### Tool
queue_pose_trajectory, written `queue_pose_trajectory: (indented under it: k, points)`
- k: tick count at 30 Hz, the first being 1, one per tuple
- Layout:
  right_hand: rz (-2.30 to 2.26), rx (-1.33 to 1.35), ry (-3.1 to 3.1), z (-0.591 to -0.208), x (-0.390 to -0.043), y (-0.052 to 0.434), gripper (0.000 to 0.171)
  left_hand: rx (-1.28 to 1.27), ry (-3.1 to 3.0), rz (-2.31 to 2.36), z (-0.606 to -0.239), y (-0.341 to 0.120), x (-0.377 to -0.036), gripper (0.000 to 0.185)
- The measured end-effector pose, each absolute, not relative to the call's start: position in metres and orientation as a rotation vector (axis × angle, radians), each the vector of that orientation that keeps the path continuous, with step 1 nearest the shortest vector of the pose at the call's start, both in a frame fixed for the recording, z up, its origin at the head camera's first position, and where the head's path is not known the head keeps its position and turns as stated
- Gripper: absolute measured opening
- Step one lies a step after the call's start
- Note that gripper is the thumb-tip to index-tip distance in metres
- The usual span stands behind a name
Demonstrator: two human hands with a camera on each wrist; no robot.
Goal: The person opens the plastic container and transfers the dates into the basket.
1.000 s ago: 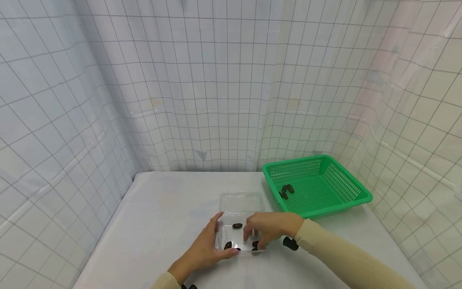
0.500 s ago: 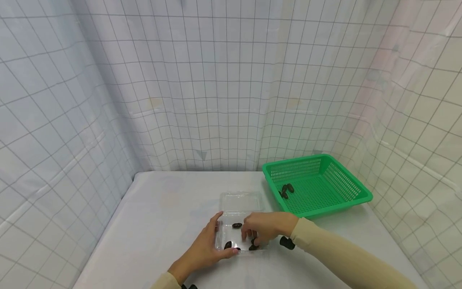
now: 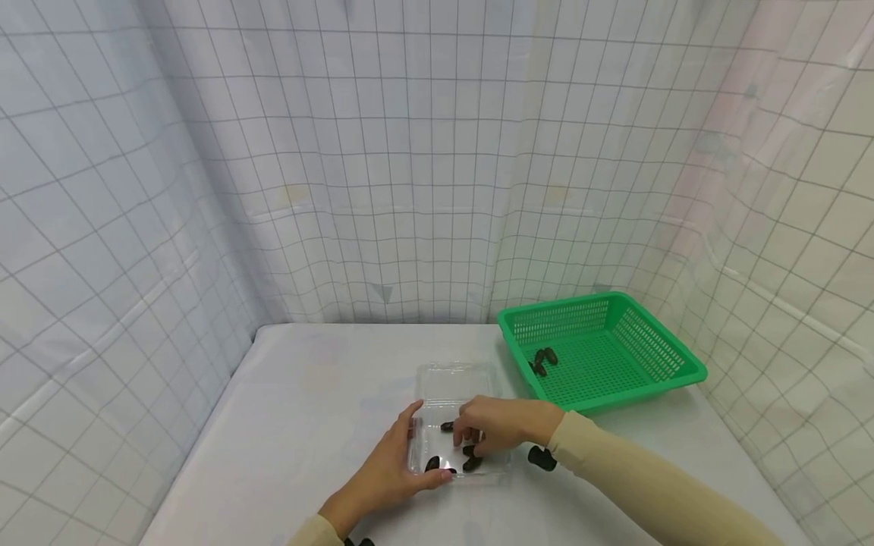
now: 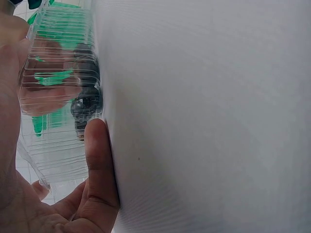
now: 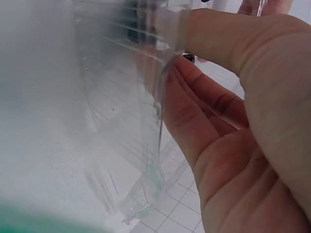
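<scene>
A clear plastic clamshell box lies with its lid folded back, away from the person. My left hand grips its left side, thumb along the front edge and fingers around the side wall. Inside are several dark brown, shiny oval pieces that look like dates. One date is by the left thumb, another farther back. My right hand reaches over the right wall with bent fingers, pinching a date just above another date. In the right wrist view, the plastic wall partly blurs the fingertips.
A green slotted basket stands behind and right of the box, with several dates in its left corner. Black wrist gear shows below the right wrist. A white cloth covers the table; grid-patterned curtains enclose it.
My right hand has shifted slightly left inside the box, and the two dates by its thumb have moved left with it. My left hand keeps its hold on the box.
</scene>
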State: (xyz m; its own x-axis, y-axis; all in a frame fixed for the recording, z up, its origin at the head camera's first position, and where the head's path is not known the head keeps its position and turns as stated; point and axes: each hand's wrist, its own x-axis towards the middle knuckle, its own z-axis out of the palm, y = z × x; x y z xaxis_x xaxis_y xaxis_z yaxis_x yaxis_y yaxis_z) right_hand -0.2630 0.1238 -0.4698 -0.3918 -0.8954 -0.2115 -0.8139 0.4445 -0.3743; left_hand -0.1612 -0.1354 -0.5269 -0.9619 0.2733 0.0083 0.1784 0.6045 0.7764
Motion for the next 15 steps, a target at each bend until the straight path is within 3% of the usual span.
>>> queue_pose_trajectory:
  k: [15]
  points:
    - [-0.285,-1.458,2.288,-0.4711,-0.2642,0.1204,0.027,0.382,2.712,1.301,-0.5262,-0.1350,-0.1615,0.132]
